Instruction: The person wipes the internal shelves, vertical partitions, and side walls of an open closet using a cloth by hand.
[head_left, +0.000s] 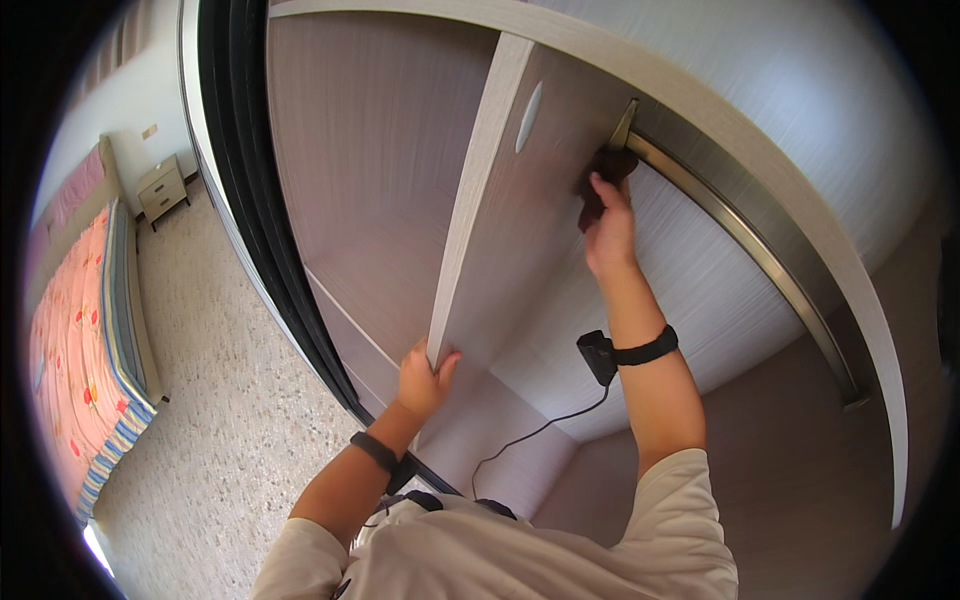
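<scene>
My right hand (611, 225) grips a dark brown cloth (592, 208) and holds it up beside the metal bracket (624, 124) at one end of a wardrobe's hanging rail (739, 225). Part of the cloth is hidden behind my fingers. Lower down, my left hand (424, 381) clasps the front edge of the upright wooden divider (472, 202), thumb on one side and fingers on the other. An oval white fitting (529, 118) is set in the divider's side near the top.
A black strap with a small device (598, 358) circles my right forearm, its cable (525, 437) hanging to my waist. Black sliding-door tracks (247, 187) border the wardrobe. Beyond lie the speckled floor (217, 352), a bed with a floral cover (79, 330) and a nightstand (162, 190).
</scene>
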